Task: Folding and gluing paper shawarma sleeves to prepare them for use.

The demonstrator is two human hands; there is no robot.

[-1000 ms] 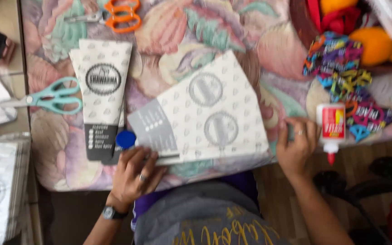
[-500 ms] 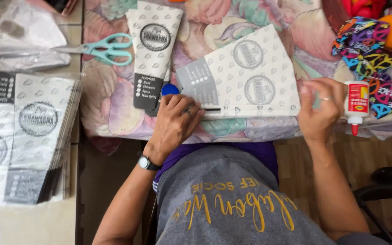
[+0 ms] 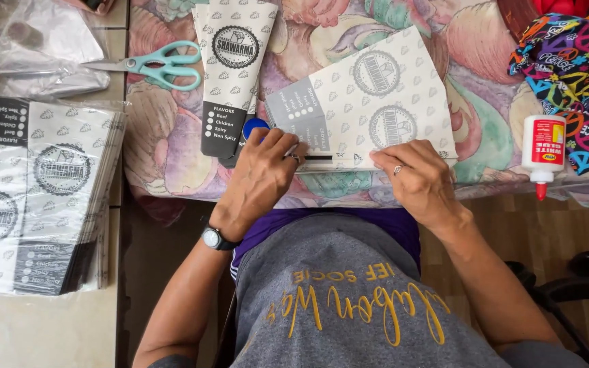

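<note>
Both hands, left (image 3: 262, 178) & right (image 3: 418, 178), pressed flat w/ fingers together on sleeve (image 3: 366, 102) at near table edge; uneven pressure could skew fold, glue (image 3: 542, 148) right may tip.

1. The single head-worn view looks steeply down from above the person's chest, close over both hands.
2. It faces the floral-patterned cloth surface (image 3: 172, 157) ahead, with the stack of printed white paper bags (image 3: 35, 197) at its left edge.
</note>
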